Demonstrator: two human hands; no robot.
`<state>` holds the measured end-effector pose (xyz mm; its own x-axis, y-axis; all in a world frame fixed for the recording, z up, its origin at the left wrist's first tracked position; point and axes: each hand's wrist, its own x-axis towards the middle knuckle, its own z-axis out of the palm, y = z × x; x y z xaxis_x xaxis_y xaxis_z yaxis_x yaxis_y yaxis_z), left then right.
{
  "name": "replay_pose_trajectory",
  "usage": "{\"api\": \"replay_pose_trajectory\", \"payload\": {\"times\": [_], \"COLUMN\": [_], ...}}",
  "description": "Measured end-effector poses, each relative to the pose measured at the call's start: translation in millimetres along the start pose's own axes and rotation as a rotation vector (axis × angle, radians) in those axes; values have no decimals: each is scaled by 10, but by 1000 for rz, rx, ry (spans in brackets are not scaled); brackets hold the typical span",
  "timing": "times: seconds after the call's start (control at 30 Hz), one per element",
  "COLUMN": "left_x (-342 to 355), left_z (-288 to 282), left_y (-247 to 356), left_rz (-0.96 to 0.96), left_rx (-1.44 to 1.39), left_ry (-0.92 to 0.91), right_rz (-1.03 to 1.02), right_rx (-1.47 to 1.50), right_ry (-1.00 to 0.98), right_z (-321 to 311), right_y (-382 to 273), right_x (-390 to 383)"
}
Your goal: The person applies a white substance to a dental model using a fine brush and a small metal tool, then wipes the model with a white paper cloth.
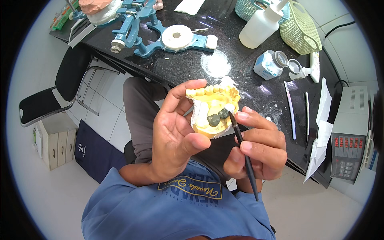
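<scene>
My left hand (172, 136) grips a yellow dental cast (208, 102) with its fingers and thumb, tilted toward my face. Two dark grey-green crown pieces (213, 120) sit among the cast's teeth, and a small white tooth shape (229, 108) is beside them. My right hand (260, 148) is closed round a slim black handled tool (249, 168), probably a brush, whose tip meets or nearly meets the white shape; its bristles are too small to make out.
A black worktop (188, 64) carries a blue articulator (144, 48), white squeeze bottle (256, 32), open jar (268, 64), mesh baskets (298, 30), two slim tools (290, 112) and paper (320, 136). A control unit (348, 132) stands rightward; a chair (70, 76) and drawer cabinet (58, 144) are leftward.
</scene>
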<state>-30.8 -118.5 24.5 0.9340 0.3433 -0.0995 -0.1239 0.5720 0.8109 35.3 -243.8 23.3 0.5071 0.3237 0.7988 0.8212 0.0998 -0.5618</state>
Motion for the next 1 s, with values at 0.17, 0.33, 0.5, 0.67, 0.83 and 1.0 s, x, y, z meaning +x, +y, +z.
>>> {"api": "replay_pose_trajectory", "payload": {"times": [0.17, 0.33, 0.5, 0.67, 0.83, 1.0], "left_x": [1, 8, 1, 6, 4, -2], "left_z": [-8, -4, 9, -7, -21, -7], "left_y": [-6, -12, 4, 12, -7, -8], "left_rz": [5, 10, -17, -54, -32, -18], "left_rx": [11, 20, 0, -16, 14, 22], "left_ry": [4, -1, -2, -25, -43, -35], "right_rz": [-19, -17, 3, 74, 62, 53], "right_rx": [-9, 9, 75, 111, 95, 69], "right_ry": [24, 34, 17, 61, 43, 21], "right_z": [19, 18, -14, 13, 6, -6], "right_y": [22, 31, 23, -5, -13, -15], "right_x": [-9, -14, -16, 3, 13, 15]}}
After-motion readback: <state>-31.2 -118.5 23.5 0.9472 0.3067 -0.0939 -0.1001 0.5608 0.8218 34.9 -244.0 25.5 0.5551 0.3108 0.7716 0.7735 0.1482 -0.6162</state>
